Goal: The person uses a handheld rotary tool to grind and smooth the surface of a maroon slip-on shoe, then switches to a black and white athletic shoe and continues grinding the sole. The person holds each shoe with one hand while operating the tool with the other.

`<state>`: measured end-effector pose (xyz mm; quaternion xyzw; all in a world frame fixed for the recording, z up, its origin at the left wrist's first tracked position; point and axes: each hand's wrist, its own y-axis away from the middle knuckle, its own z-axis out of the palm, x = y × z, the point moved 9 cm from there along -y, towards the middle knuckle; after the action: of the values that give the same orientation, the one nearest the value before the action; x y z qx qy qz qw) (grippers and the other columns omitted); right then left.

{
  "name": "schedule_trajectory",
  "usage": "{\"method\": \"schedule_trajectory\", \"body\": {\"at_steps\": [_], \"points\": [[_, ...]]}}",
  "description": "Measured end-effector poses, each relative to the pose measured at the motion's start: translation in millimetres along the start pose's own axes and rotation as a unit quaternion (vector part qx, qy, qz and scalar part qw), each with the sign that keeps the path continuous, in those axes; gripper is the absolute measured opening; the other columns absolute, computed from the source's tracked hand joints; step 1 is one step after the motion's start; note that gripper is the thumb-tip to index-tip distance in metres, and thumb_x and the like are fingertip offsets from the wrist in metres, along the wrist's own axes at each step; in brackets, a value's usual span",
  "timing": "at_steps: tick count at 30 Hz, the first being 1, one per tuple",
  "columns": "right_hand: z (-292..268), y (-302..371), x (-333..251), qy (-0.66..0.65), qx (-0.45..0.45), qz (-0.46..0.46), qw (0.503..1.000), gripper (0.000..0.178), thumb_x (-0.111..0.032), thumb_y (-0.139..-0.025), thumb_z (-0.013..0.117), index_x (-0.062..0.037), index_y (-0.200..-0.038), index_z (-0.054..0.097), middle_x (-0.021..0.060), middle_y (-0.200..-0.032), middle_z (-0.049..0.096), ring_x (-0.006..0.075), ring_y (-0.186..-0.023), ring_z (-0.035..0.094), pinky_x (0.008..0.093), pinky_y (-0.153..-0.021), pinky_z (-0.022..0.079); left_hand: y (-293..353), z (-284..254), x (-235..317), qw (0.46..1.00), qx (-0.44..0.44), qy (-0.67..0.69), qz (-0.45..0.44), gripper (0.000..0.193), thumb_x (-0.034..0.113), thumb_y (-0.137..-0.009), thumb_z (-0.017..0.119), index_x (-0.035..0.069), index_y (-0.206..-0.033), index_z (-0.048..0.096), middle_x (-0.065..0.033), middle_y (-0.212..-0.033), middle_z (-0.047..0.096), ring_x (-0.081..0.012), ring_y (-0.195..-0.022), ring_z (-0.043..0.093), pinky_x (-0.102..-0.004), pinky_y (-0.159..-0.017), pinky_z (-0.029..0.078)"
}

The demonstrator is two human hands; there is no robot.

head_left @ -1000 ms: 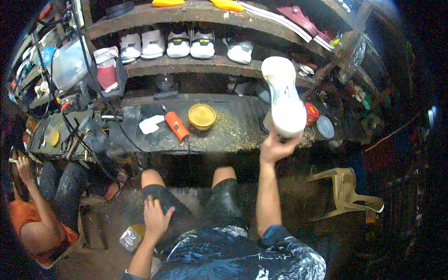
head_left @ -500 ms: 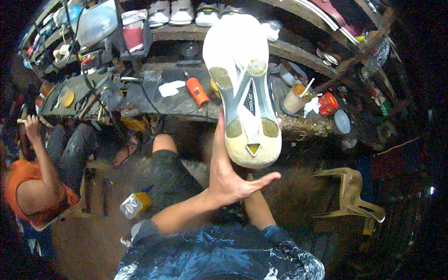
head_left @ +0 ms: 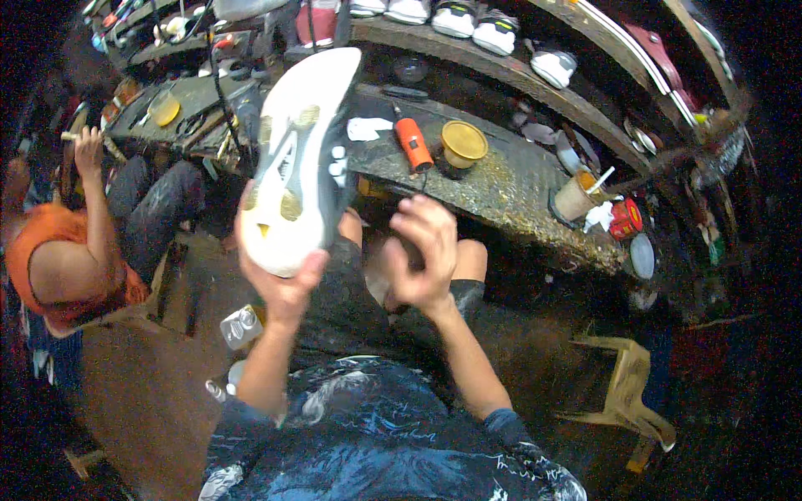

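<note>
My left hand [head_left: 284, 288] grips a white and grey sneaker [head_left: 305, 159] by its heel end. The sneaker is raised, its patterned sole turned towards me and its toe pointing up; part of its dark side with white marks shows on the right. Beside it, apart from the shoe, my right hand [head_left: 424, 255] hangs above my lap with its fingers spread and somewhat blurred, holding nothing. Past my hands, on the workbench [head_left: 518, 179], lie an orange hand tool [head_left: 413, 145] and a round tub with a yellow lid [head_left: 464, 142].
Several sneakers [head_left: 455, 18] line the shelf above the bench. A cup with a stick [head_left: 575, 199] and a red container [head_left: 625, 219] stand at the bench's right. A plastic stool [head_left: 631, 376] is at right. A co-worker in orange [head_left: 67, 250] sits at left.
The sneaker has moved left and tilted, now in my left hand alone. My right hand has come away from behind it. The lidded tub, mostly hidden before, shows fully.
</note>
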<state>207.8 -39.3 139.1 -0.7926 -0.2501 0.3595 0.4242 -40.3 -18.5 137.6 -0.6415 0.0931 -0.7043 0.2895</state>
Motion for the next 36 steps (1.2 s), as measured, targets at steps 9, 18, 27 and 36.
{"method": "schedule_trajectory", "body": {"at_steps": [9, 18, 27, 36], "points": [[125.7, -63.1, 195.9, 0.341, -0.219, 0.273, 0.872, 0.061, -0.028, -0.101, 0.073, 0.0072, -0.147, 0.054, 0.0300, -0.140, 0.064, 0.0471, -0.124, 0.066, 0.0561, -0.106, 0.053, 15.0, -14.6, 15.4, 0.980, -0.099, -0.145, 0.090, 0.129, 0.035, -0.065, 0.104, -0.013, -0.164, 0.037, -0.0277, -0.152, 0.061, -0.0352, -0.139, 0.065, -0.0457, -0.121, 0.051], [123.2, -43.0, 192.0, 0.303, -0.240, 0.282, 0.878, 0.054, -0.011, -0.096, 0.073, 0.0092, -0.142, 0.052, 0.0347, -0.122, 0.068, 0.0492, -0.107, 0.075, 0.0576, -0.092, 0.062, -5.7, 25.4, 1.7, 0.969, -0.115, -0.209, 0.061, 0.118, 0.037, -0.061, 0.106, -0.010, -0.156, 0.053, -0.0309, -0.146, 0.067, -0.0405, -0.129, 0.073, -0.0458, -0.109, 0.059], [4.0, 90.7, 116.4, -0.364, -0.043, 0.558, 0.745, 0.064, -0.030, -0.110, 0.070, -0.0048, -0.162, 0.043, 0.0158, -0.131, 0.067, 0.0235, -0.105, 0.072, 0.0367, -0.076, 0.065, -11.9, 64.0, -3.4, 0.947, -0.123, -0.272, 0.124, 0.116, 0.039, -0.059, 0.104, -0.007, -0.154, 0.057, -0.0267, -0.147, 0.068, -0.0433, -0.128, 0.070, -0.0507, -0.114, 0.053], [-64.3, 102.4, 70.6, -0.257, 0.004, 0.520, 0.815, 0.092, -0.012, -0.092, 0.086, -0.0081, -0.169, 0.035, 0.0132, -0.144, 0.060, 0.0218, -0.117, 0.067, 0.0383, -0.098, 0.059, -20.6, 140.9, -58.0, 0.895, -0.129, -0.374, 0.207, 0.115, 0.030, -0.063, 0.098, -0.001, -0.162, 0.048, -0.0298, -0.158, 0.055, -0.0469, -0.141, 0.057, -0.0552, -0.119, 0.047]]}}
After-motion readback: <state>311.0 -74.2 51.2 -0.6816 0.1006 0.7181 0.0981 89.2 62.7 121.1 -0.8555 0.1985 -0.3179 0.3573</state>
